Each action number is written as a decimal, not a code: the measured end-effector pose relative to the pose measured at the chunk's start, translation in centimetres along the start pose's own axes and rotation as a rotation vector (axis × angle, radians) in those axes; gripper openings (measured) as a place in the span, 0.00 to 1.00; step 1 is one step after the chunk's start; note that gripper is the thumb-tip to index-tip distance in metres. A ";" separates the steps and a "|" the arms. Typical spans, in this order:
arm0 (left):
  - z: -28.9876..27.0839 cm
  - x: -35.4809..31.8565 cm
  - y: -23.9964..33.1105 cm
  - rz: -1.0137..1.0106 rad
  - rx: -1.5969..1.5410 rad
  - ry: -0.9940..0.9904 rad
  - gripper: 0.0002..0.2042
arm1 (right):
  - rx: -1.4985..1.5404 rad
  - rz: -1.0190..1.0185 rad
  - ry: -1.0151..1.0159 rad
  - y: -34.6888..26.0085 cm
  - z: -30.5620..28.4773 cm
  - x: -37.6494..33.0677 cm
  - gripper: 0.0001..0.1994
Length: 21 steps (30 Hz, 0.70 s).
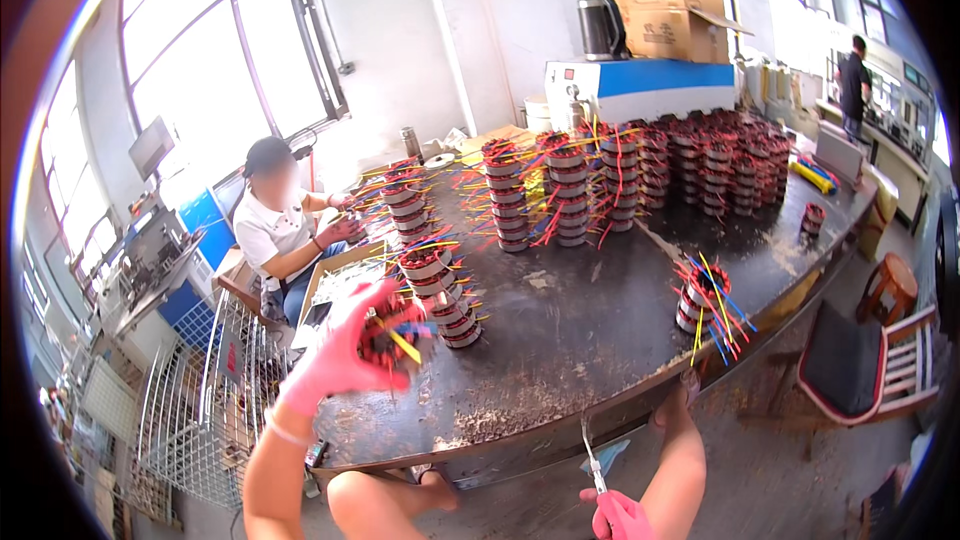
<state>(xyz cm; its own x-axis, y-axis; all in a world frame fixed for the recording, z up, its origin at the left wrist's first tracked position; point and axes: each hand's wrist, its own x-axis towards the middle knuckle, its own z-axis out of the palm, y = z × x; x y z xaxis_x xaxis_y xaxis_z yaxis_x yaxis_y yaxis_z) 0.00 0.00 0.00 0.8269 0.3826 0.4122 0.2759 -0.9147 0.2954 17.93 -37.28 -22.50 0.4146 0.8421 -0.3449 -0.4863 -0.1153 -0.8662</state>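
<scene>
My left hand (345,345), in a pink glove, is raised over the near left edge of the dark worktable (580,330). It grips a round motor stator (392,335) with copper windings and coloured wire leads. Just beyond it leans a short stack of similar stators (443,290). My right hand (618,517), also pink-gloved, is low at the bottom edge, below the table's front rim. It holds a thin metal tool (592,455) that points upward. A lone pair of stacked stators (703,300) with yellow, red and blue leads stands near the front right edge.
Several tall stator stacks (560,190) fill the table's back, with more at the far right (720,165). A seated person in white (285,230) works at the left. A wire basket (205,400) stands left, a chair (865,365) and stool (888,285) right. Another person (853,85) stands far right.
</scene>
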 end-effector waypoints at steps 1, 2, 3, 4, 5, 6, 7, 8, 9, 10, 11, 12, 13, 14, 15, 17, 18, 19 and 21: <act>0.5 0.0 0.0 -0.005 -0.003 0.013 0.49 | 0.033 -0.036 0.019 0.2 -0.1 -0.1 0.19; 0.7 1.0 -1.9 -0.067 -0.176 0.073 0.49 | 0.073 -0.064 0.018 0.2 0.0 0.0 0.17; -0.4 2.4 -3.2 -0.132 -0.105 0.108 0.48 | 0.048 -0.062 0.023 -1.0 0.6 0.3 0.17; -1.2 3.2 -4.1 -0.181 -0.238 0.090 0.48 | 0.040 -0.046 0.017 -1.2 1.0 0.3 0.16; -0.6 5.8 -5.0 -0.153 -0.448 0.101 0.48 | -0.015 -0.092 0.088 -3.3 1.1 -0.6 0.15; -1.5 6.5 -5.8 -0.199 -0.348 0.072 0.49 | 0.029 -0.061 0.040 -1.8 1.3 0.8 0.15; -1.7 7.0 -6.8 -0.226 -0.290 0.059 0.50 | 0.040 -0.047 0.025 -1.5 1.6 1.1 0.15; -1.3 7.3 -8.9 -0.229 -0.220 0.085 0.50 | 0.051 -0.032 0.009 -1.2 1.8 1.5 0.15; -0.1 9.0 -9.5 -0.194 -0.251 0.107 0.50 | 0.017 -0.074 0.057 -2.4 1.5 1.1 0.15; -0.1 9.7 -9.5 -0.197 -0.218 0.099 0.50 | 0.031 -0.079 0.053 -2.2 1.3 1.4 0.15; -0.1 10.3 -9.4 -0.199 -0.186 0.092 0.50 | 0.044 -0.085 0.049 -2.0 1.1 1.6 0.15; 0.2 10.7 -9.5 -0.216 -0.096 0.088 0.50 | 0.042 -0.086 0.053 -2.0 1.1 1.8 0.15; 0.6 11.1 -9.8 -0.215 -0.065 0.074 0.49 | 0.038 -0.088 0.057 -2.1 1.1 1.8 0.15; 1.0 11.5 -10.2 -0.214 -0.035 0.062 0.49 | 0.033 -0.092 0.061 -2.3 1.1 1.8 0.16; 1.5 11.9 -9.9 -0.210 -0.010 0.045 0.48 | 0.026 -0.085 0.066 -2.6 1.0 1.8 0.15; 2.0 11.9 -9.3 -0.236 0.054 -0.009 0.46 | 0.010 -0.075 0.074 -3.2 1.0 1.7 0.15; 2.4 11.9 -9.7 -0.198 0.044 0.023 0.47 | -0.003 -0.078 0.084 -3.2 0.9 1.7 0.15; 2.7 11.9 -10.1 -0.161 0.034 0.055 0.49 | -0.017 -0.081 0.093 -3.2 1.0 1.7 0.15; 2.7 11.8 -10.4 -0.151 0.048 0.050 0.48 | -0.030 -0.085 0.103 -3.1 1.0 1.7 0.15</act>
<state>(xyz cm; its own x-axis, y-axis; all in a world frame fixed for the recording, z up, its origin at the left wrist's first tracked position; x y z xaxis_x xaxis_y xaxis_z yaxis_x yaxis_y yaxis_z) 8.22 13.64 -0.50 0.7491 0.5215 0.4085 0.4199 -0.8508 0.3160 19.42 -34.99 -20.04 0.5308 0.7910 -0.3041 -0.4239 -0.0629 -0.9035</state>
